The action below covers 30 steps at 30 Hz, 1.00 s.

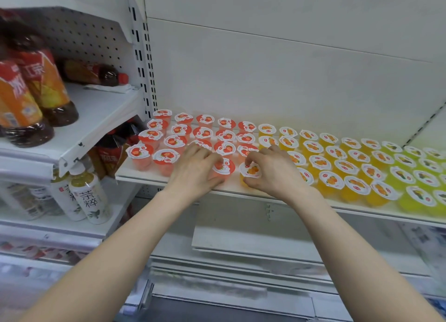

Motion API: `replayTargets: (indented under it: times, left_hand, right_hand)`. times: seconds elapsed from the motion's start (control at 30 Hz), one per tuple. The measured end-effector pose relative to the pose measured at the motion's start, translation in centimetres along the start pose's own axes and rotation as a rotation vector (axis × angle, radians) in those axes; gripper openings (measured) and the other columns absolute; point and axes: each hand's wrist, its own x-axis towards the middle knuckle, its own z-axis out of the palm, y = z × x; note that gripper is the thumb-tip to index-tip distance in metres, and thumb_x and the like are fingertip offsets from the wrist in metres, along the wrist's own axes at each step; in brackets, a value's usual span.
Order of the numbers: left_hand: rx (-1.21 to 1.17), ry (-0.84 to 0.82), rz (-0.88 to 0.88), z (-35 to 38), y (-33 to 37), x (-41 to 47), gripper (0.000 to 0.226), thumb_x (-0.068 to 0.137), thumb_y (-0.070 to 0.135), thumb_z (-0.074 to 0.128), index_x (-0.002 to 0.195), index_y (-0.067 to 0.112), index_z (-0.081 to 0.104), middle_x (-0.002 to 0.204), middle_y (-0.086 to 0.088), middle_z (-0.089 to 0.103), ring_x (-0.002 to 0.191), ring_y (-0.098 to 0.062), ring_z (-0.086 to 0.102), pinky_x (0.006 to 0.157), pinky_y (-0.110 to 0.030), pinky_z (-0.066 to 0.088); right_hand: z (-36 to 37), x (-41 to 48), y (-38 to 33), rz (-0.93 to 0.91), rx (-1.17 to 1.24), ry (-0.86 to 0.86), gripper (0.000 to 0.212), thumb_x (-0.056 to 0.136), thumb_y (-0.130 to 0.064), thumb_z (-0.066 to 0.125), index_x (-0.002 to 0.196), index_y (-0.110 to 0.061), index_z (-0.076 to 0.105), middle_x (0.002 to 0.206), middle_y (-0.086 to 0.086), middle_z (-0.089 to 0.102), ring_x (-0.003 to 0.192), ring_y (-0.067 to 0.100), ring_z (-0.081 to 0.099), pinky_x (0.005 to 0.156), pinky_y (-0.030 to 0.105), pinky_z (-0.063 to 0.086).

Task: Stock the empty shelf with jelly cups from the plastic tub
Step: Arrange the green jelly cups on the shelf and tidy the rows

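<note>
White back panel (pixel 265 68), perforated rack (pixel 79 36) at left, bottled tea drinks (pixel 41 87)

**Red, Orange and Lime on White**

We see red jelly cups (pixel 183 131) at left, orange jelly cups (pixel 337 167) mid-shelf and lime-yellow jelly cups (pixel 415 196) at right. Their white lids (pixel 331 180) carry fruit prints. The shelf (pixel 131 172) is white, the bottles (pixel 21 104) are orange-labelled, and the white pegboard (pixel 79 36) is hole-dotted.

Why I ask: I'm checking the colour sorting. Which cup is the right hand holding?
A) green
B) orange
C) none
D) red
B: the right hand pinches an orange cup at the front edge of the shelf; the left hand holds a red cup.
</note>
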Motion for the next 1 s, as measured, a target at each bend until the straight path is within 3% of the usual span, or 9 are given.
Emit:
replayTargets:
  times: [0.1,0.27,0.4,0.63,1.0]
  left_hand:
    - [-0.017,0.030,-0.037,0.6,0.6,-0.5,0.041,0.074,0.048,0.074,0.104,0.022,0.067,0.100,0.002,0.069,0.106,-0.025,0.051,0.086,-0.036,0.042]
    - [0.040,0.058,0.008,0.5,0.0,-0.8,0.057,0.066,0.054,0.078,0.113,0.024,0.065,0.109,0.000,0.067,0.119,-0.030,0.049,0.109,-0.050,0.032]
    - [0.034,0.103,-0.048,-1.5,-2.3,-1.6,0.072,0.065,0.053,0.079,0.126,0.021,0.058,0.123,-0.005,0.060,0.123,-0.029,0.046,0.107,-0.048,0.037]
    - [0.094,0.067,-0.229,-3.4,-6.9,-4.0,0.042,0.077,0.040,0.076,0.112,0.021,0.064,0.120,-0.002,0.060,0.114,-0.026,0.051,0.096,-0.040,0.043]
    - [0.090,0.136,-0.201,-3.3,-7.5,-4.0,0.022,0.078,0.025,0.078,0.098,0.019,0.071,0.105,-0.003,0.066,0.100,-0.029,0.058,0.084,-0.038,0.047]
  right_hand:
    - [0.0,0.0,0.0,0.005,-0.007,-0.008,0.039,0.075,-0.054,0.065,0.106,-0.030,0.061,0.108,-0.004,0.064,0.106,0.022,0.047,0.087,0.038,0.040]
    - [-0.2,0.5,-0.3,-0.011,0.138,0.050,0.051,0.074,-0.070,0.058,0.106,-0.032,0.065,0.110,-0.007,0.066,0.106,0.021,0.053,0.091,0.041,0.045]
    - [-0.6,2.0,-1.9,-0.069,0.274,0.109,0.047,0.077,-0.064,0.055,0.108,-0.030,0.067,0.109,-0.007,0.068,0.107,0.020,0.054,0.091,0.038,0.045]
    - [0.8,4.5,-6.7,-0.214,0.191,0.024,0.048,0.079,-0.057,0.063,0.118,-0.029,0.063,0.117,-0.005,0.065,0.111,0.022,0.051,0.094,0.041,0.042]
    - [2.2,5.4,-8.9,-0.193,0.123,0.020,0.040,0.079,-0.055,0.062,0.107,-0.027,0.061,0.102,-0.003,0.064,0.102,0.021,0.047,0.082,0.034,0.036]
